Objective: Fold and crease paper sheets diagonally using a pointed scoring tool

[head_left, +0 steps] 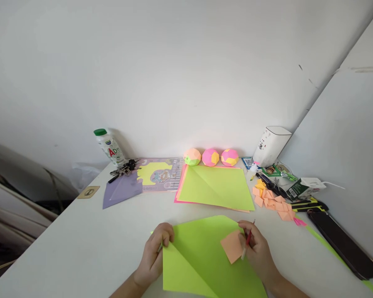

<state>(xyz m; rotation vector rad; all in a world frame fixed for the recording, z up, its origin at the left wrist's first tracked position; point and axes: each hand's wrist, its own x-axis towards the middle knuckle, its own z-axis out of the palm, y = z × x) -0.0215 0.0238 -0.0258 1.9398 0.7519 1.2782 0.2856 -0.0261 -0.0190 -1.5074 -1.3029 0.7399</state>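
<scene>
My left hand point(157, 250) is closed on the left edge of a bright green sheet of paper point(202, 244), its fingers curled over the front. The sheet is raised towards me, with a diagonal crease across its lower left. My right hand point(257, 250) is at the sheet's right edge, the thumb and fingers closed around a slim red pen point(248, 238) with a pale end pointing down. A small peach paper square point(231, 247) lies against the green sheet, its right side partly behind the pen and fingers. Whether the right fingers also pinch the sheet, I cannot tell.
A stack of coloured paper point(216, 186) lies behind the hands, with three paper balls point(210, 157) by the wall. Folded peach pieces point(269, 199), a cutter knife point(311, 205) and a phone point(345, 244) are right. A bottle point(110, 149) and keys point(124, 169) stand left.
</scene>
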